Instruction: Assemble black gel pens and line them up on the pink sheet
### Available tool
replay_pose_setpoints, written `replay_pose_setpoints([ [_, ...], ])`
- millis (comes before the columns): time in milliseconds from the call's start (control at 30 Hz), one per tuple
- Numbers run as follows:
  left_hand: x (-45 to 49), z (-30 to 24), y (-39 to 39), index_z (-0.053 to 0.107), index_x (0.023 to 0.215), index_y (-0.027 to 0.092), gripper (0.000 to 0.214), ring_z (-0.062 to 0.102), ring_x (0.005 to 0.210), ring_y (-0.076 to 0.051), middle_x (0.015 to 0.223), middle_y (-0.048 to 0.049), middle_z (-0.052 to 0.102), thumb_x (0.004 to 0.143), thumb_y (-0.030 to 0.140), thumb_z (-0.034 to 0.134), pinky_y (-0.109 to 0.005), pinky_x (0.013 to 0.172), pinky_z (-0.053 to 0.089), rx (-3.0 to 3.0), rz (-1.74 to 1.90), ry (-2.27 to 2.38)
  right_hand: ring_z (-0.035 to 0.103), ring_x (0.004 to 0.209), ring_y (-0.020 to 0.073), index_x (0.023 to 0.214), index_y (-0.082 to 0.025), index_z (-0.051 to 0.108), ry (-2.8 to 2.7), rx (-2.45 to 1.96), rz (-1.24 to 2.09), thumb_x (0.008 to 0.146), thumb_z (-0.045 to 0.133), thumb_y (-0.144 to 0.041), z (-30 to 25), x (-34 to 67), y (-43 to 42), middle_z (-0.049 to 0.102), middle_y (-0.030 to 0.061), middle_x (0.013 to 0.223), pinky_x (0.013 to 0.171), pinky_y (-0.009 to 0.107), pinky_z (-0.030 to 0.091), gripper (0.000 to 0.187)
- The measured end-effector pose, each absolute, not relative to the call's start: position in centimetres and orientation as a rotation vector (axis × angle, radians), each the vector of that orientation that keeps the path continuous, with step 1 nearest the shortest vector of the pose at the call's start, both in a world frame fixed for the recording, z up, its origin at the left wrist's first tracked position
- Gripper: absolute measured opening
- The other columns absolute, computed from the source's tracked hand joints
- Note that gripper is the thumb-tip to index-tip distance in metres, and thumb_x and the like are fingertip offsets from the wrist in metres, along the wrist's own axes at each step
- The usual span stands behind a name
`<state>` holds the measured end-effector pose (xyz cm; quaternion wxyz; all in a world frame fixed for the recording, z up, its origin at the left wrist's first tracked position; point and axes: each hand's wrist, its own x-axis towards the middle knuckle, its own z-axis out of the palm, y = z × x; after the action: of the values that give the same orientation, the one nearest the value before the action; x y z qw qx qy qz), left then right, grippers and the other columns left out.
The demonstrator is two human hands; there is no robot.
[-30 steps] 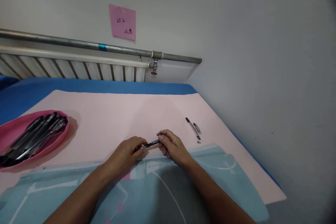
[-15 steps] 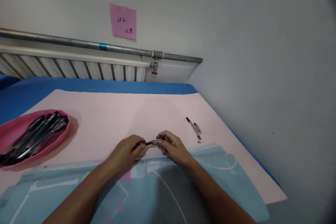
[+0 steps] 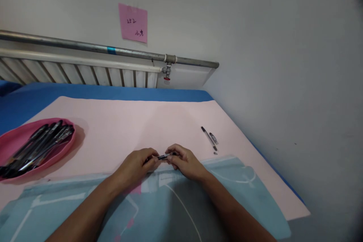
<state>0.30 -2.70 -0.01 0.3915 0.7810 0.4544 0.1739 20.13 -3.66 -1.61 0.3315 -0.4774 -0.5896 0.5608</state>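
Both my hands meet over the pink sheet near the table's front. My left hand (image 3: pixel 138 164) pinches one end of a black pen (image 3: pixel 164 156), and my right hand (image 3: pixel 183 160) is curled round its other end. Only a short middle stretch of the pen shows between the fingers. To the right, on the pink sheet, lie a thin pen refill (image 3: pixel 209 138), a small pen cap (image 3: pixel 213 137) beside it and a tiny dark part (image 3: pixel 215 153).
A pink tray (image 3: pixel 17 136) at the left holds several black pens (image 3: pixel 39 145). A light blue printed mat (image 3: pixel 170 204) covers the near table. Behind the blue table edge run a radiator (image 3: pixel 85 73) and a metal pipe (image 3: pixel 113 50). The white wall stands close on the right.
My two hands have drawn closer together along the pen, so less of it shows between them. Everything else has stayed where it was.
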Motion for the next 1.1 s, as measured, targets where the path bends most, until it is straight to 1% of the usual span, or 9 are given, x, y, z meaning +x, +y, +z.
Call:
replay_pose_setpoints([
  [133, 0.39, 0.04, -2.71, 0.061, 0.093, 0.022, 0.027, 0.054, 0.072, -0.014, 0.081, -0.0006, 0.064, 0.082, 0.034, 0.040, -0.024, 0.063, 0.036, 1.989, 0.428, 1.171, 0.043, 0.049, 0.0076, 0.092, -0.018, 0.053, -1.528, -1.295, 1.379, 0.080, 0.051, -0.032, -1.13, 19.91, -3.80, 0.047, -0.0050, 0.057, 0.049, 0.021, 0.035, 0.018],
  [400, 0.20, 0.09, -2.58, 0.061, 0.093, 0.021, 0.027, 0.054, 0.071, -0.015, 0.081, -0.0017, 0.064, 0.082, 0.033, 0.039, -0.025, 0.063, 0.036, 1.988, 0.443, 1.203, 0.039, 0.043, 0.0073, 0.083, -0.019, 0.054, -1.454, -1.389, 1.253, 0.079, 0.050, -0.036, -1.14, 20.11, -3.50, 0.045, -0.0059, 0.052, 0.042, 0.020, 0.031, 0.018],
  [600, 0.23, 0.03, -2.57, 0.061, 0.093, 0.021, 0.026, 0.054, 0.070, -0.014, 0.079, -0.0005, 0.064, 0.081, 0.033, 0.041, -0.024, 0.061, 0.035, 1.970, 0.439, 1.202, 0.039, 0.043, 0.0067, 0.075, -0.019, 0.052, -1.469, -1.381, 1.272, 0.078, 0.051, -0.033, -1.54, 20.15, -3.45, 0.046, -0.0054, 0.053, 0.042, 0.020, 0.030, 0.015],
  [700, 0.29, 0.13, -2.63, 0.061, 0.094, 0.021, 0.027, 0.054, 0.070, -0.014, 0.080, -0.0007, 0.064, 0.081, 0.033, 0.041, -0.024, 0.061, 0.036, 1.958, 0.445, 1.195, 0.039, 0.043, 0.0069, 0.075, -0.019, 0.052, -1.466, -1.363, 1.297, 0.077, 0.052, -0.033, -1.53, 20.05, -3.53, 0.046, -0.0057, 0.052, 0.042, 0.020, 0.030, 0.014],
  [900, 0.46, 0.34, -2.85, 0.060, 0.089, 0.020, 0.026, 0.050, 0.063, -0.012, 0.070, 0.0013, 0.061, 0.079, 0.038, 0.045, -0.022, 0.056, 0.033, 1.952, 0.406, 1.157, 0.039, 0.044, 0.0071, 0.077, -0.019, 0.054, -1.501, -1.323, 1.334, 0.076, 0.052, -0.030, -1.48, 19.96, -3.66, 0.044, -0.0057, 0.052, 0.043, 0.020, 0.031, 0.011],
  [1100, 0.53, 0.06, -2.98, 0.061, 0.091, 0.022, 0.025, 0.051, 0.064, -0.013, 0.072, 0.0009, 0.062, 0.080, 0.038, 0.045, -0.022, 0.056, 0.033, 1.982, 0.403, 1.146, 0.040, 0.046, 0.0074, 0.078, -0.019, 0.055, -1.554, -1.329, 1.364, 0.077, 0.051, -0.029, -1.52, 19.95, -3.67, 0.046, -0.0051, 0.052, 0.044, 0.020, 0.031, 0.011],
])
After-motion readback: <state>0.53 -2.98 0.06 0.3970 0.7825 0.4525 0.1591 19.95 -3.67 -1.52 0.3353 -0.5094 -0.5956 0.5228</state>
